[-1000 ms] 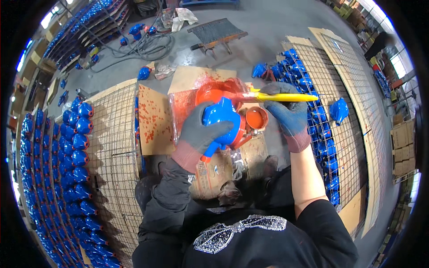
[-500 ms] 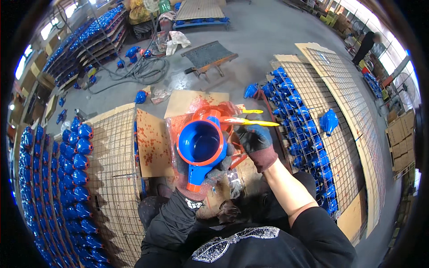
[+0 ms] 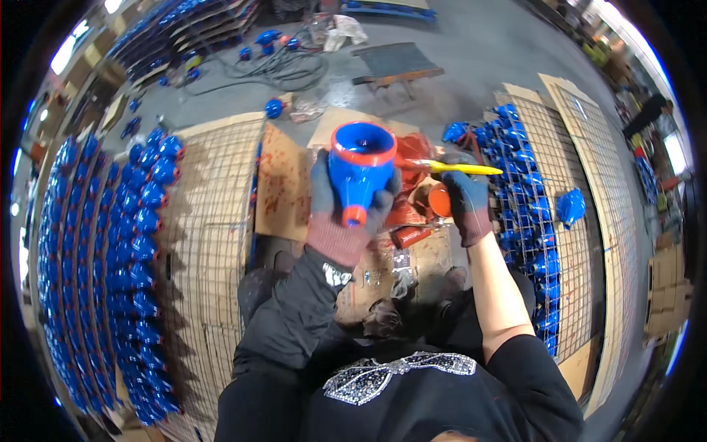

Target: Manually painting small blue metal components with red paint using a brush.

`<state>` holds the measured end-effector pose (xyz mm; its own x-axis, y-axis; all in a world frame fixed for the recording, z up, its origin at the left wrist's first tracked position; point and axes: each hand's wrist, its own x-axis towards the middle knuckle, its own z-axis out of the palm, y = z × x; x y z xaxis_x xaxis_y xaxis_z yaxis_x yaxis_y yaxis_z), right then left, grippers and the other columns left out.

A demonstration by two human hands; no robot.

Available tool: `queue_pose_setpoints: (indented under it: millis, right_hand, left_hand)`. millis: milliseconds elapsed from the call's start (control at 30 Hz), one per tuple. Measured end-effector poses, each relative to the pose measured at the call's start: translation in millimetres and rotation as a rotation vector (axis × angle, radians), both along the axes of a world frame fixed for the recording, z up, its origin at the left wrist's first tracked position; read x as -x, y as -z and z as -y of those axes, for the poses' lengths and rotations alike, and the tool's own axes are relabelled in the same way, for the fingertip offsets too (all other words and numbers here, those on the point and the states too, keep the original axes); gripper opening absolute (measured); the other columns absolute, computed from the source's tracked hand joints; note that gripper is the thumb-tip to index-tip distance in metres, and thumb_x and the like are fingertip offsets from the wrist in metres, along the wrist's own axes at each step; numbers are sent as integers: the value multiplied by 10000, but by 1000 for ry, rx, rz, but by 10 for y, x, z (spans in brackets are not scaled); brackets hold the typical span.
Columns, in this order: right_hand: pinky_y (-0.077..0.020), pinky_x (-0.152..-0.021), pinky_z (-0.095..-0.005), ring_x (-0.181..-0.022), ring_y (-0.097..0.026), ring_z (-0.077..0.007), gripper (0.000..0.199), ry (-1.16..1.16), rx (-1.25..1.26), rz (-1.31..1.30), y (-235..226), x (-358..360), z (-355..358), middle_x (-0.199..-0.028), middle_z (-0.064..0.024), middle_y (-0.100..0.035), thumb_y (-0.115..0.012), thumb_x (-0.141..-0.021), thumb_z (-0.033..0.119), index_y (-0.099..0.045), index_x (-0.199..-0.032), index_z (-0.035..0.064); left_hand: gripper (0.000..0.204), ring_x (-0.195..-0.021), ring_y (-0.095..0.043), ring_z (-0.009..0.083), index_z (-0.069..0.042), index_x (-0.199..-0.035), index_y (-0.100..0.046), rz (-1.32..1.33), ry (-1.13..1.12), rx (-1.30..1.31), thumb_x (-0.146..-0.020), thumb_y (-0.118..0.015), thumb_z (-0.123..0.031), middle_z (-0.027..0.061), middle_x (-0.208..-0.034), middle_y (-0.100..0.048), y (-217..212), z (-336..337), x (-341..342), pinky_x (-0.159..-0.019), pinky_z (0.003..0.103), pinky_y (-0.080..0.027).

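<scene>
My left hand (image 3: 322,188), in a dark glove with a maroon cuff, holds a blue metal casting (image 3: 359,180). Red paint covers the casting's wide round rim and the end of its narrow spout. It is tilted, with the wide mouth up and the spout toward me. To its right, my gloved right hand (image 3: 467,197) grips a yellow-handled paintbrush (image 3: 475,169), its bristle end pointing left toward the casting. Just below the brush is a round orange-red thing (image 3: 440,200), perhaps a paint cup. A small red block or can (image 3: 411,236) lies nearer to me.
Paint-spattered cardboard (image 3: 283,180) lies before me. Wire-mesh racks with rows of blue castings (image 3: 140,243) stand left, and another mesh rack (image 3: 567,155) right, with one loose casting (image 3: 571,208) on top. A low stool-like stand (image 3: 398,62) and coiled hoses (image 3: 276,74) are farther off.
My left hand has raised the casting and tipped it, so its mouth faces less toward me. My right hand has moved rightward and up with the brush. The whole view has shifted.
</scene>
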<state>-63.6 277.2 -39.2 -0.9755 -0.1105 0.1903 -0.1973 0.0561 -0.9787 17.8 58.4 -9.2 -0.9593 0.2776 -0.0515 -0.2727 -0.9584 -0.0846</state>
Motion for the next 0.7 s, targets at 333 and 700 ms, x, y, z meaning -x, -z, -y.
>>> queue_pose_setpoints:
  millis: [333,700]
  right_hand:
    - [-466,-941,-336,-1023,-617,-217,258,-201,-73,-422,-482,-502,-156,-1050,-127,-657,-620,-750,-87,-632,-990,5]
    - [-474,-938,-332,-1006,-610,-210,251,-289,12,-380,-68,-476,-589,-1072,-105,-646,-625,-814,-80,-631,-1049,7]
  left_hand:
    - [593,-1060,-533,348,-75,-1258,-480,238,-441,152,-899,-553,-541,184,-1208,-512,-186,164,-237,-830,411,-548]
    - [587,-1035,-609,322,-109,-1287,-497,-70,-621,409,-908,-538,-555,162,-1230,-571,-268,1059,-1920,-793,429,-564]
